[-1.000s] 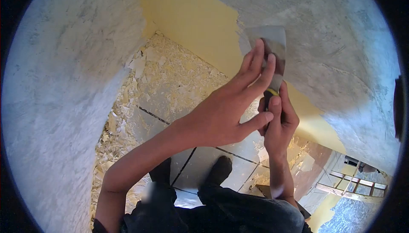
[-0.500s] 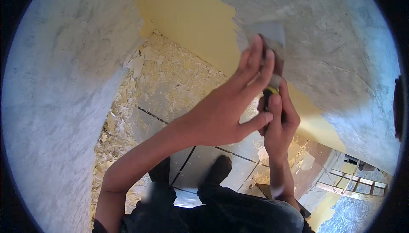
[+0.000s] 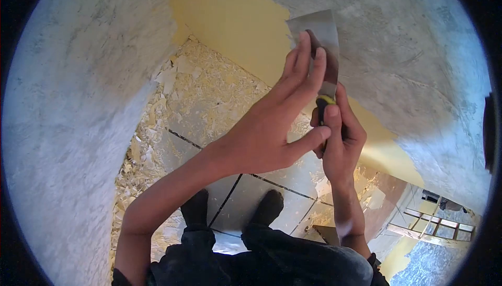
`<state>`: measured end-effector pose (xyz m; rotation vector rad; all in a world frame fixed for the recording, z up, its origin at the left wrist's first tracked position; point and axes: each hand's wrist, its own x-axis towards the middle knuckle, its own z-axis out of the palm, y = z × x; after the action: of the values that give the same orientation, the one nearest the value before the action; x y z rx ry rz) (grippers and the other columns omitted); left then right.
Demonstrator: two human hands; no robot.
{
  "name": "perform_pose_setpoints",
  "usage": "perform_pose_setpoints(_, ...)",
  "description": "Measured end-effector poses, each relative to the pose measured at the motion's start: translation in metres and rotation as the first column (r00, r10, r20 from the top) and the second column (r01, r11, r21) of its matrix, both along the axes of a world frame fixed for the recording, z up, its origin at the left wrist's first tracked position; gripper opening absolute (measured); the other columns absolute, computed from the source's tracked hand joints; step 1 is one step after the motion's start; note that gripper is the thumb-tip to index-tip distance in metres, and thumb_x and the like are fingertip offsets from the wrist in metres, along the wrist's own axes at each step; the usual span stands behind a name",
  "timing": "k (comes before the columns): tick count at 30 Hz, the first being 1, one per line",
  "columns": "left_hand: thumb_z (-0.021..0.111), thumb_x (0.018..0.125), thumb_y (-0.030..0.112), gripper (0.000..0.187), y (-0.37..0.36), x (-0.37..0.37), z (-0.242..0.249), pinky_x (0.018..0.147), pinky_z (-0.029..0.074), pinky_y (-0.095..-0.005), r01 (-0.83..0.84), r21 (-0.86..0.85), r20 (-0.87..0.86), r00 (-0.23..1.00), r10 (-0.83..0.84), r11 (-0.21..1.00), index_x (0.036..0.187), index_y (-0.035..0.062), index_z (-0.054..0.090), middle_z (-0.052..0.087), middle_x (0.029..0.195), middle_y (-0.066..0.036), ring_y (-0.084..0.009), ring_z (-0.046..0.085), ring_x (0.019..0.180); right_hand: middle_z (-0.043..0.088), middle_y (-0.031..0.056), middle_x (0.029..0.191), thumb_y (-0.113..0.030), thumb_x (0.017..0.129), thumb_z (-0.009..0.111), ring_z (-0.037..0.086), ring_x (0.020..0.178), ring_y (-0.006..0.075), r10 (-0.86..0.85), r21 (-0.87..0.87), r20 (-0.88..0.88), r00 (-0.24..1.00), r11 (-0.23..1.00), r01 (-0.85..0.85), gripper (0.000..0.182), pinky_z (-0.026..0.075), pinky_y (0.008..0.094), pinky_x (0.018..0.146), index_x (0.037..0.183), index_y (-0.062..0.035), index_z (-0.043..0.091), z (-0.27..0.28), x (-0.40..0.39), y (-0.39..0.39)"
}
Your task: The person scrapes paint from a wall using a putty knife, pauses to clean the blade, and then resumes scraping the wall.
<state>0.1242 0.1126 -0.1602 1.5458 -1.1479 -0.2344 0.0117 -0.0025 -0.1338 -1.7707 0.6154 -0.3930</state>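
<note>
A putty knife (image 3: 328,32) with a wide metal blade and a black and yellow handle is held up against the wall, its edge at the border between yellow paint (image 3: 246,30) and bare grey plaster. My right hand (image 3: 341,139) is wrapped around the handle, thumb along it. The outstretched fingers of my left hand (image 3: 285,111) rest at the blade's left side, over its face; its thumb reaches across to the handle near my right thumb. Whether the left fingertips press on the metal is hard to tell.
Paint flakes (image 3: 209,90) cover much of the tiled floor (image 3: 225,197) around my feet. A scraped grey wall (image 3: 73,129) rises at the left. Farther off at the lower right lies a wooden ladder-like frame (image 3: 431,228).
The putty knife and both hands have shifted slightly left, with the blade edge moving toward the yellow paint. The blade, blurred before, now shows sharply.
</note>
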Motion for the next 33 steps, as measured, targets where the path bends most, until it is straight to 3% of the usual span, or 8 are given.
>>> perform_pose_setpoints(2,0.062,0.089,0.018,0.078,0.018,0.002,-0.004,0.115,0.02,-0.0398,0.108,0.036,-0.198,0.975,-0.099,0.994,0.15,0.0026,0.016,0.013,0.156,-0.022,-0.0325,0.017,0.144,0.057,0.0039,0.075,-0.022,0.101,0.047,0.042,0.046,0.0041,0.047,0.041,0.005,0.999,0.998,-0.047,0.044,0.031,0.0172,0.039,0.14,-0.0014,0.042,-0.002,-0.004,-0.002)
perform_pose_setpoints(4,0.056,0.093,0.016,0.06,0.058,-0.001,-0.012,0.111,0.03,-0.0388,0.178,0.212,-0.307,0.946,-0.108,0.961,0.146,0.0047,0.03,0.029,0.151,-0.019,-0.0304,0.031,0.139,0.058,0.0045,0.075,-0.022,0.101,0.046,0.042,0.045,0.0045,0.058,0.046,0.026,0.998,0.997,-0.059,0.044,0.032,0.0172,0.039,0.14,-0.0018,0.042,-0.01,-0.011,-0.005)
perform_pose_setpoints(9,0.06,0.093,0.02,0.034,0.242,-0.094,-0.107,0.1,0.042,-0.0345,0.158,0.704,-0.583,0.685,0.436,0.693,0.124,0.0064,0.06,0.061,0.125,-0.014,-0.0229,0.055,0.12,0.058,0.0064,0.074,-0.022,0.101,0.046,0.044,0.044,0.0055,0.103,0.034,0.037,0.994,0.994,-0.104,0.044,0.032,0.0172,0.038,0.139,-0.002,0.043,-0.013,-0.011,-0.015)
perform_pose_setpoints(11,0.059,0.092,0.028,0.037,0.331,-0.154,-0.123,0.097,0.045,-0.0348,0.204,0.834,-0.501,0.669,0.549,0.512,0.121,0.0053,0.061,0.063,0.121,-0.014,-0.0227,0.059,0.115,0.058,0.0068,0.074,-0.024,0.101,0.046,0.044,0.043,0.0058,0.14,0.054,0.068,0.988,0.988,-0.144,0.045,0.032,0.0176,0.037,0.14,-0.0016,0.042,-0.014,-0.01,-0.015)
perform_pose_setpoints(12,0.053,0.096,0.033,0.036,0.396,-0.196,-0.14,0.098,0.043,-0.0385,0.296,0.8,-0.594,0.519,0.615,0.522,0.122,0.0086,0.06,0.061,0.124,-0.01,-0.023,0.057,0.114,0.058,0.0068,0.074,-0.024,0.101,0.046,0.044,0.043,0.0058,0.143,0.06,0.062,0.988,0.987,-0.147,0.045,0.032,0.0176,0.037,0.14,-0.0016,0.042,-0.016,-0.01,-0.014)
perform_pose_setpoints(13,0.054,0.094,0.037,0.039,0.466,-0.247,-0.158,0.097,0.043,-0.0402,0.29,0.872,-0.474,0.701,0.533,0.393,0.122,0.0108,0.06,0.062,0.12,-0.011,-0.0254,0.058,0.111,0.057,0.0066,0.072,-0.024,0.101,0.046,0.043,0.042,0.0057,0.13,0.054,0.072,0.989,0.99,-0.134,0.045,0.031,0.0179,0.037,0.14,-0.0012,0.041,-0.018,-0.009,-0.013)
perform_pose_setpoints(16,0.053,0.092,0.035,0.04,0.53,-0.314,-0.157,0.083,0.05,-0.0423,0.295,0.927,-0.371,0.631,0.682,0.231,0.115,0.0036,0.063,0.066,0.103,-0.022,-0.0343,0.064,0.098,0.056,0.0062,0.071,-0.026,0.101,0.045,0.041,0.042,0.0053,0.136,0.043,0.076,0.988,0.989,-0.14,0.046,0.031,0.0182,0.037,0.14,-0.0002,0.041,-0.021,-0.004,-0.011)
perform_pose_setpoints(33,0.052,0.093,0.035,0.038,0.559,-0.34,-0.142,0.08,0.05,-0.044,0.283,0.948,-0.307,0.705,0.64,0.144,0.111,0.0034,0.062,0.066,0.098,-0.022,-0.0354,0.064,0.093,0.052,0.0033,0.067,-0.028,0.101,0.044,0.04,0.041,0.0043,0.119,0.001,0.042,0.992,0.993,-0.119,0.05,0.03,0.0182,0.037,0.141,0.0015,0.038,-0.008,-0.011,-0.007)
